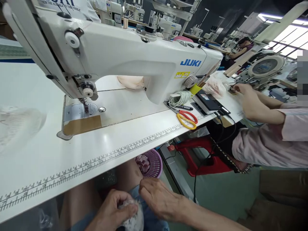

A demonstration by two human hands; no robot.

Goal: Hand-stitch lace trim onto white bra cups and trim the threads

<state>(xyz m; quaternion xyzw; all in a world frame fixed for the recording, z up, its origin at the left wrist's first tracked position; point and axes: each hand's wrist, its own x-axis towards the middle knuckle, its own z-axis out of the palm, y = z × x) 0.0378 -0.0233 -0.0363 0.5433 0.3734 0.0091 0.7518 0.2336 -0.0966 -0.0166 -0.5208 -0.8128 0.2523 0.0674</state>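
Low in the view, over my lap, my left hand is closed around a bunched piece of whitish, lacy fabric, thumb across its top. Just to the right, my right hand is bent down with its fingers curled inward; what they hold, if anything, is hidden by the hand itself. Above both hands stands a white sewing machine on a white table. Its presser foot is over the metal needle plate, with no fabric under it.
Scissors with red and yellow handles, a coil of cord and a black box lie on the table's right. A purple basket with fabric stands below. A co-worker's arm is at the right. Pale fabric lies left.
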